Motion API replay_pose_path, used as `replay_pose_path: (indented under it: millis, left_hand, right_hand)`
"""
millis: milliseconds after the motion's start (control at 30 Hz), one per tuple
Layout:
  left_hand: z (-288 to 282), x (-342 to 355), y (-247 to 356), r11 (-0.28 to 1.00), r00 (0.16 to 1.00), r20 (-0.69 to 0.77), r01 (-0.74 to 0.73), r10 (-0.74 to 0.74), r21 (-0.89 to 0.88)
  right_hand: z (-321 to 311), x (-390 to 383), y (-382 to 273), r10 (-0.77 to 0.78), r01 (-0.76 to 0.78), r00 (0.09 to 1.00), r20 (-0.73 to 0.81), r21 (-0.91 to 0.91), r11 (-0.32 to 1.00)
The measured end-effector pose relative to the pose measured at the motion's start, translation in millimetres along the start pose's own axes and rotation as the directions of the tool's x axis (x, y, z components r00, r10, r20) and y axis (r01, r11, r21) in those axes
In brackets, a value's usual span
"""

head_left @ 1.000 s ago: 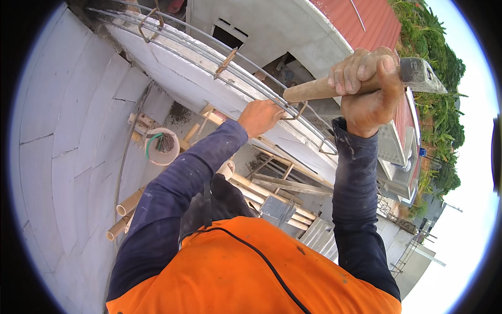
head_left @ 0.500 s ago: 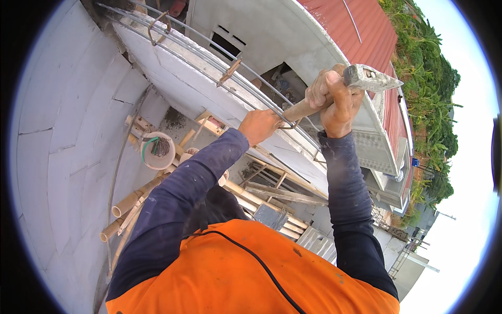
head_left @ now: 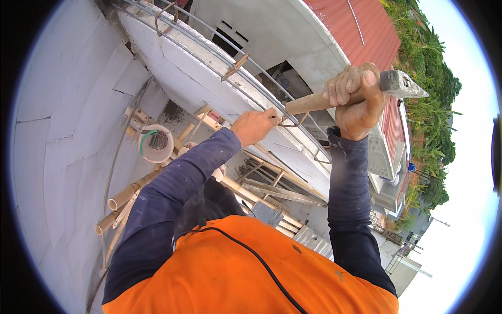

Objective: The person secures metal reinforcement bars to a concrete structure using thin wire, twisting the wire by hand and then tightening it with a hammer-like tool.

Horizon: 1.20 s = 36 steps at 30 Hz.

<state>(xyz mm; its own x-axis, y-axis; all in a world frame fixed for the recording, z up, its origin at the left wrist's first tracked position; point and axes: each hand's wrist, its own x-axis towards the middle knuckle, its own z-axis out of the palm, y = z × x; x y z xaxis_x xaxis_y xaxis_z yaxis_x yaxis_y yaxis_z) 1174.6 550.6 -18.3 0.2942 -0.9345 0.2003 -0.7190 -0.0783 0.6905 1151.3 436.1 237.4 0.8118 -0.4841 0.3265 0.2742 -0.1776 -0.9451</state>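
Note:
My right hand [head_left: 358, 99] is wrapped around the wooden handle [head_left: 308, 103] of a hammer, whose grey, mortar-smeared head [head_left: 405, 85] points right, away from the wall. The butt of the handle is above a bent steel stirrup [head_left: 297, 122] on the long reinforcing bars [head_left: 256, 78]. Beside that stirrup, my left hand [head_left: 255, 126] is closed with thumb and fingers pressed together. A small dark spot shows between its fingers, but what they hold is unclear.
The bars run along a pale block wall top [head_left: 201, 55]. Below are a bucket [head_left: 157, 144] with a green rim or hose, bamboo poles [head_left: 123, 198] and a wooden ladder-like frame [head_left: 277, 180]. A red roof [head_left: 361, 36] lies beyond, and a tall block wall [head_left: 57, 131] on the left.
My right hand has moved right with the hammer, drawing the handle away from my left hand. My left hand has shifted slightly left along the stirrup's side. The view has tilted a little.

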Motion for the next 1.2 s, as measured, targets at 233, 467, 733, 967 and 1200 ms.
replay_pose_path:
  millis: [233,467,733,967,1200]
  left_hand:
    - [14,-9,-2,0.999,0.994,-0.096,-0.047,0.047,0.002]
    - [12,-17,-10,0.996,0.996,-0.03,-0.079,0.081,0.052]
    - [0,-14,-7,0.983,0.987,0.056,-0.158,0.153,0.097]
    - [22,-39,8,0.984,0.972,-0.164,-0.159,0.17,0.075]
    - [37,-21,46,0.973,0.985,0.172,-0.008,-0.033,0.229]
  right_hand:
    - [-10,-5,25,0.111,-0.113,0.993,-0.031,-0.095,0.989]
    - [-17,-9,35,0.082,-0.079,0.994,-0.075,0.04,0.996]
    - [-12,-7,33,0.07,-0.073,0.997,-0.042,-0.082,0.994]
    - [-27,-2,16,0.042,-0.043,0.999,-0.032,-0.032,0.999]
    - [-29,-7,13,0.036,-0.037,0.999,-0.014,-0.065,0.997]
